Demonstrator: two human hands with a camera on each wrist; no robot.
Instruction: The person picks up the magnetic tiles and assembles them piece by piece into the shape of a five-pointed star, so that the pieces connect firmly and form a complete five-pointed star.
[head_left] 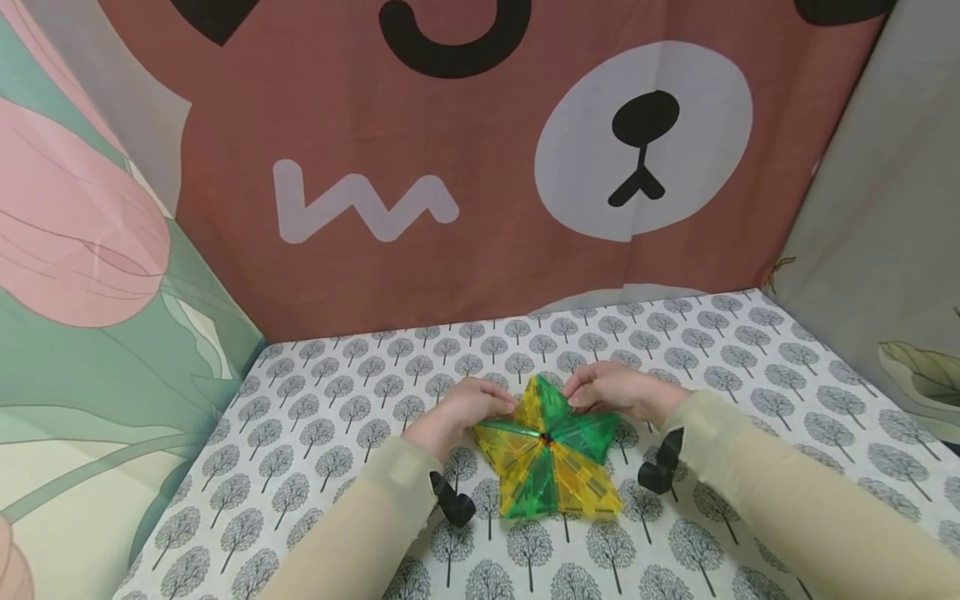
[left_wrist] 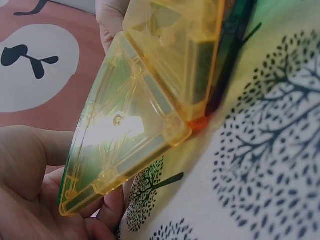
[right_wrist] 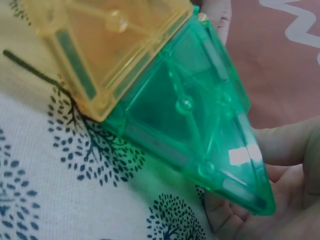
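Note:
A five-pointed star of translucent yellow and green magnetic tiles [head_left: 525,471] lies on the tree-print cloth in the head view, its points rising to a raised middle. My left hand [head_left: 467,408] pinches its left point between thumb and fingers. On the opposite side my right hand [head_left: 618,390] holds the upper right point, thumb and fingers about its tip. The left wrist view shows a yellow triangular tile [left_wrist: 120,110] close up, fingers partly hidden behind it. A green triangular tile [right_wrist: 175,110] fills the middle of the right wrist view, next to a yellow one.
White cloth [head_left: 337,483] printed with dark trees covers the table. Behind it hangs a brown curtain [head_left: 360,275] with a bear face. Fabric with a pink flower [head_left: 82,225] borders the left, and a pale curtain [head_left: 885,192] borders the right. Each wrist wears a black strap-on camera.

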